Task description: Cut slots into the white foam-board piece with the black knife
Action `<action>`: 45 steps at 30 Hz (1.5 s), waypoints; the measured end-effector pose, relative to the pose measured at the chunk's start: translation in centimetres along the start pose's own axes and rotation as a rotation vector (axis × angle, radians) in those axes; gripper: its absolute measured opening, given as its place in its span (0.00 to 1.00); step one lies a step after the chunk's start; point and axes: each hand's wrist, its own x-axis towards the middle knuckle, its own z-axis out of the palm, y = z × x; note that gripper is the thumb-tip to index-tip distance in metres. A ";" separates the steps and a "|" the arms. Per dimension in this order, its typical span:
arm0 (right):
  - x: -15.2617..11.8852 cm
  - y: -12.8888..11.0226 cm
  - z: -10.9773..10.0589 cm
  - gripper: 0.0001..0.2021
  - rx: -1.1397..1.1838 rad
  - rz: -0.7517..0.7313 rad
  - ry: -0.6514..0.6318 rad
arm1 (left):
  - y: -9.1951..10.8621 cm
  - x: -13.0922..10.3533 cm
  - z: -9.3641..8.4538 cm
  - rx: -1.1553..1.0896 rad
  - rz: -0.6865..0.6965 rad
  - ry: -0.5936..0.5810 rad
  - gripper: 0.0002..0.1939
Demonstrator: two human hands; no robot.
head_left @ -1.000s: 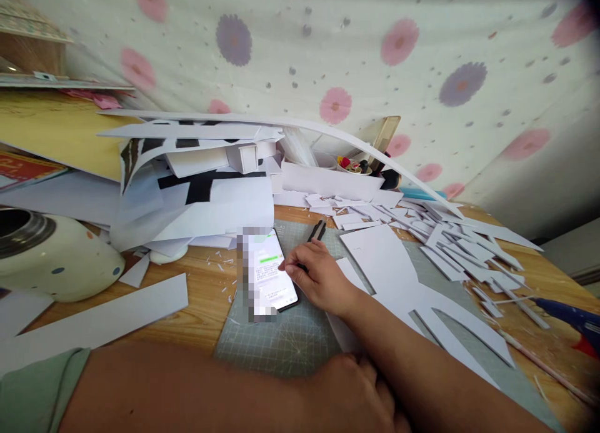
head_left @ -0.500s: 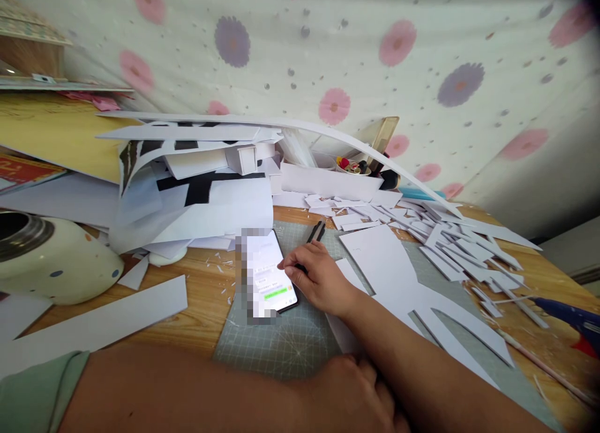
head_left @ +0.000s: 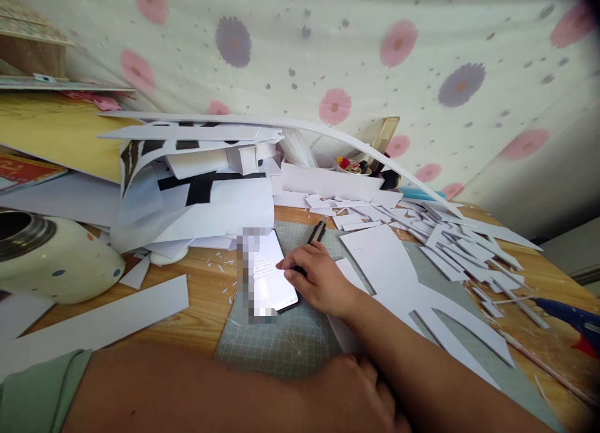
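Note:
My right hand (head_left: 321,280) is over a lit smartphone (head_left: 267,277), its index finger stretched to the right part of the screen. A black utility knife (head_left: 317,232) runs beneath the curled fingers, with a dark part showing between finger and thumb; the grip itself is mostly hidden. At the bottom, my left hand (head_left: 351,392) is closed, pressed against my right forearm, and its fingertips are hidden. The phone lies on a grey-green cutting mat (head_left: 290,345). Right of it are large white cut-out board pieces (head_left: 382,252).
Many white board scraps (head_left: 450,248) cover the back right. A blue glue gun (head_left: 572,317) is at the right edge. To the left stand an open cream flask (head_left: 60,264) and a long white strip (head_left: 140,311). Stacked sheets (head_left: 225,202) lie behind the phone, before a floral curtain (head_left: 281,64).
The phone screen's content has changed: the green chat bubble low on it is gone and different text lines show. Both hands stay in almost the same place.

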 end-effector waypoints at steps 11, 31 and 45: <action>-0.6 -2.6 -0.3 0.03 0.109 -0.179 -0.196 | 0.1 -0.1 0.3 -0.039 0.003 -0.025 0.10; -0.4 -1.4 -0.4 0.03 0.136 -0.118 -0.070 | 0.3 -0.5 1.2 -0.021 -0.019 0.126 0.08; -0.4 -2.1 -0.1 0.08 -0.004 -0.144 -0.204 | -0.3 0.1 -1.0 -0.062 0.001 -0.148 0.13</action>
